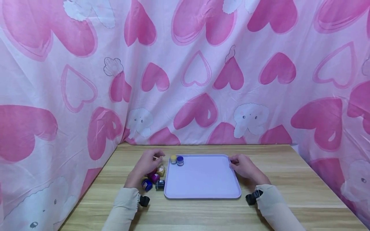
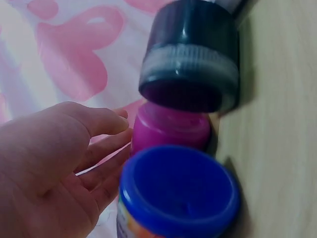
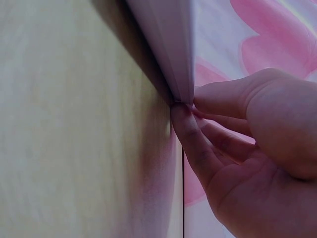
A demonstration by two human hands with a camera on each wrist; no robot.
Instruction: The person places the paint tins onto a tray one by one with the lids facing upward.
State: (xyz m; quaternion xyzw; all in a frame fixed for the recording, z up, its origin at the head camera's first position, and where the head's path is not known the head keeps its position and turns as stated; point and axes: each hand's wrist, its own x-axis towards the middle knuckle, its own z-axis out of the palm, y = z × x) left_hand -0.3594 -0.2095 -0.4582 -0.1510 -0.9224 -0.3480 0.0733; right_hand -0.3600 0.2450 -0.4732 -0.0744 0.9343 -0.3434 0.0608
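Note:
My right hand [image 1: 244,166] pinches the right rim of a lilac tray [image 1: 202,183] near its far corner; the right wrist view shows thumb and fingers [image 3: 190,131] on the rim. Two small paint jars stand in the tray's far left corner, one yellow-lidded [image 1: 173,159], one dark purple-blue [image 1: 180,161]. Left of the tray, my left hand [image 1: 148,163] hovers by a cluster of jars, fingers loosely bent and nothing held. That cluster has a blue-lidded jar [image 2: 178,193], a magenta jar [image 2: 171,126], a dark jar [image 2: 190,62] lying on its side, and a yellowish jar [image 1: 161,170].
The wooden table [image 1: 199,213] carries everything. A pink heart-print cloth [image 1: 193,70] hangs along its back and both sides. The dark jar lies close against the tray's left rim. Each wrist wears a black strap [image 1: 254,197].

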